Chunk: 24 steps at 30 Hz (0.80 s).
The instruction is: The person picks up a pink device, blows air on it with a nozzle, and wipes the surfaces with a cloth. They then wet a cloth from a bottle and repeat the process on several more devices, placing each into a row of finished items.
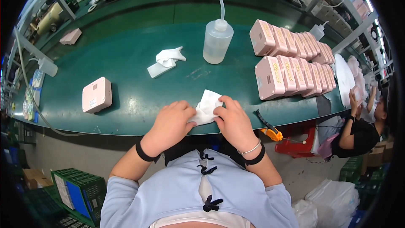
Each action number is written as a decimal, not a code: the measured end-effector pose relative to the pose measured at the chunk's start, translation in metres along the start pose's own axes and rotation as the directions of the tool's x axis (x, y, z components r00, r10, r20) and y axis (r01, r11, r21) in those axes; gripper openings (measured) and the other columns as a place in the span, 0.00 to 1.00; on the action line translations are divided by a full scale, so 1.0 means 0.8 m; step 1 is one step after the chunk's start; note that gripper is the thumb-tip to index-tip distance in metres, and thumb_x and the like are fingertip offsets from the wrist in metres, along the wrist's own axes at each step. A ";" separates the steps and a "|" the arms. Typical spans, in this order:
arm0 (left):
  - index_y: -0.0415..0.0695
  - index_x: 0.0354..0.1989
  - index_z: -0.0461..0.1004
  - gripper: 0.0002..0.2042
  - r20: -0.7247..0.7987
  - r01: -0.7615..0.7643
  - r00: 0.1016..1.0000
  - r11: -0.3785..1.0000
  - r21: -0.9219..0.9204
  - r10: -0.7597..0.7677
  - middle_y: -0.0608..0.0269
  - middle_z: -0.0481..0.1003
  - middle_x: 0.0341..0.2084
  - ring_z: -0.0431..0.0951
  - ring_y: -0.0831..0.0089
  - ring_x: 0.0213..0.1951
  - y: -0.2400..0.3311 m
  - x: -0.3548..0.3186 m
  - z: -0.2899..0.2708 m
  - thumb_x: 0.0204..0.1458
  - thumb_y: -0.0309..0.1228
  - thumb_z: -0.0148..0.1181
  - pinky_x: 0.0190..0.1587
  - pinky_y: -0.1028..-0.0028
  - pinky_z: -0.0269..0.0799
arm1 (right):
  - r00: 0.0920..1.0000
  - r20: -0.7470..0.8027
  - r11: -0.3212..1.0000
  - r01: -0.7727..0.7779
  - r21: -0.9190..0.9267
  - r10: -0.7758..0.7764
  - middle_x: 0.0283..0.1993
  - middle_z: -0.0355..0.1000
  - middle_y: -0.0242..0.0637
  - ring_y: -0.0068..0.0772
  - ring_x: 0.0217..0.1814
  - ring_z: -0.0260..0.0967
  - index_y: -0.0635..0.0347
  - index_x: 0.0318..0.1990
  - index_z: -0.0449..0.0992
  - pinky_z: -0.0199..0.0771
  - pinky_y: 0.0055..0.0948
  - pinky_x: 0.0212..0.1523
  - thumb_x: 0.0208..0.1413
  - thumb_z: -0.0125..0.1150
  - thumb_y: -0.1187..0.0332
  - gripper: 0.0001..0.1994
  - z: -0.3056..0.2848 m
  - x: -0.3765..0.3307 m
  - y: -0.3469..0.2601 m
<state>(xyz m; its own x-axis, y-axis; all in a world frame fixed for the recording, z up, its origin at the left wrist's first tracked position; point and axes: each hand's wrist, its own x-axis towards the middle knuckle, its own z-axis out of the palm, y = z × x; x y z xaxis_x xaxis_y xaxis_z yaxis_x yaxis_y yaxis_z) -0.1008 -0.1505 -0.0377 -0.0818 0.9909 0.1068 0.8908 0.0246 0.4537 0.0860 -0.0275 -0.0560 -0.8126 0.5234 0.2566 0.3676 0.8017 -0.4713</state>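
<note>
At the near edge of the green table, a white cloth (209, 102) lies partly folded between my hands. My left hand (172, 120) pinches its left side with curled fingers. On the opposite side, my right hand (233, 120) grips the cloth between thumb and fingers. Whether anything is wrapped inside the cloth cannot be seen. Farther off sits a white block (160, 71) with a crumpled white cloth (171, 55) on it. Behind my hands stands a translucent squeeze bottle (217, 44) with a bent spout, part filled with liquid.
Two rows of pink boxy devices (270, 78) line the right side. One pink device (97, 95) sits alone at left. An orange-handled tool (272, 134) hangs at the table edge (139, 131). Another person (358, 131) works at far right. Green crates (80, 190) stand on the floor.
</note>
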 end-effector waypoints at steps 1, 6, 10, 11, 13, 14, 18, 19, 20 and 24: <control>0.39 0.36 0.75 0.08 0.018 -0.057 0.998 0.997 0.050 0.056 0.57 0.77 0.35 0.78 0.56 0.37 0.000 0.004 0.001 0.47 0.24 0.65 0.42 0.63 0.74 | 1.000 -0.010 1.000 0.000 -0.001 0.000 0.55 0.69 0.45 0.51 0.46 0.71 0.63 0.39 0.73 0.73 0.36 0.48 0.49 0.63 0.77 0.09 -0.003 0.000 -0.001; 0.39 0.33 0.73 0.07 -0.143 -0.088 0.989 0.954 -0.285 0.048 0.58 0.78 0.32 0.79 0.59 0.36 -0.009 0.013 -0.031 0.48 0.25 0.66 0.38 0.65 0.74 | 0.994 -0.069 0.946 0.101 0.308 -0.084 0.53 0.71 0.45 0.41 0.45 0.73 0.62 0.34 0.71 0.73 0.33 0.47 0.52 0.62 0.77 0.05 -0.024 0.001 0.005; 0.39 0.33 0.73 0.07 -0.022 0.134 0.985 0.834 -0.535 -0.172 0.57 0.77 0.30 0.80 0.61 0.34 -0.001 0.016 -0.055 0.51 0.26 0.65 0.36 0.67 0.74 | 0.990 0.115 0.551 -0.142 0.822 0.085 0.49 0.74 0.39 0.28 0.44 0.73 0.61 0.34 0.71 0.72 0.27 0.44 0.57 0.60 0.75 0.03 -0.011 -0.005 0.011; 0.39 0.33 0.73 0.07 -0.059 0.084 0.990 0.862 -0.499 -0.131 0.56 0.77 0.29 0.80 0.62 0.33 0.003 0.022 -0.054 0.52 0.26 0.65 0.35 0.68 0.74 | 0.953 0.248 0.317 -0.293 0.902 0.175 0.48 0.74 0.37 0.25 0.43 0.73 0.61 0.35 0.72 0.72 0.24 0.43 0.59 0.59 0.74 0.02 -0.001 -0.007 0.013; 0.38 0.33 0.73 0.07 -0.124 -0.014 0.991 0.909 -0.416 -0.041 0.56 0.78 0.28 0.81 0.64 0.32 0.007 0.032 -0.053 0.53 0.26 0.65 0.33 0.70 0.74 | 0.895 0.394 0.052 -0.413 0.909 0.209 0.47 0.75 0.34 0.21 0.43 0.72 0.60 0.36 0.73 0.71 0.22 0.42 0.61 0.58 0.73 0.02 0.006 -0.008 0.015; 0.38 0.33 0.73 0.07 -0.129 -0.009 0.991 0.915 -0.404 -0.047 0.56 0.78 0.28 0.81 0.64 0.32 0.004 0.034 -0.055 0.53 0.26 0.65 0.33 0.70 0.74 | 0.850 0.493 -0.043 -0.494 0.868 0.184 0.46 0.75 0.32 0.19 0.42 0.72 0.60 0.38 0.73 0.70 0.20 0.41 0.62 0.57 0.73 0.02 0.004 -0.007 0.015; 0.38 0.36 0.73 0.09 0.179 0.095 0.984 0.898 -0.430 -0.018 0.55 0.78 0.34 0.80 0.61 0.38 -0.021 0.050 -0.049 0.50 0.26 0.66 0.40 0.68 0.75 | 0.745 0.657 -0.173 -0.635 0.752 0.120 0.45 0.74 0.30 0.17 0.41 0.70 0.62 0.41 0.75 0.69 0.17 0.39 0.63 0.58 0.71 0.05 -0.008 -0.013 0.016; 0.39 0.37 0.73 0.10 0.111 0.020 0.994 0.946 -0.324 0.017 0.55 0.78 0.37 0.79 0.60 0.41 -0.034 0.055 -0.049 0.49 0.26 0.66 0.43 0.66 0.75 | 0.748 0.649 -0.127 -0.636 0.761 0.139 0.46 0.74 0.31 0.18 0.41 0.70 0.63 0.41 0.76 0.68 0.18 0.39 0.62 0.59 0.71 0.05 -0.012 -0.017 0.017; 0.40 0.39 0.73 0.11 0.046 -0.053 0.997 0.977 -0.208 0.064 0.54 0.77 0.41 0.79 0.59 0.44 -0.048 0.062 -0.051 0.48 0.26 0.66 0.45 0.65 0.75 | 0.753 0.639 -0.079 -0.635 0.768 0.158 0.47 0.74 0.33 0.19 0.42 0.70 0.64 0.41 0.77 0.68 0.19 0.40 0.61 0.61 0.71 0.06 -0.017 -0.020 0.017; 0.43 0.43 0.73 0.14 -0.182 -0.137 0.965 0.952 0.274 0.191 0.52 0.72 0.52 0.72 0.53 0.54 -0.104 0.100 -0.056 0.45 0.24 0.65 0.56 0.58 0.69 | 0.939 0.235 0.631 -0.343 0.696 0.250 0.50 0.74 0.39 0.26 0.47 0.71 0.67 0.34 0.77 0.69 0.25 0.46 0.54 0.67 0.72 0.07 -0.035 -0.028 0.018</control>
<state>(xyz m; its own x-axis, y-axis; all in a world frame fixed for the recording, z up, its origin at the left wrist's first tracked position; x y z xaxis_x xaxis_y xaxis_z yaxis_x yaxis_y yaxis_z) -0.2017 -0.0796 -0.0273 0.0104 0.9364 0.3508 0.9817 -0.0763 0.1747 0.1222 -0.0193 -0.0446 -0.7774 0.6244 -0.0755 0.1954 0.1256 -0.9727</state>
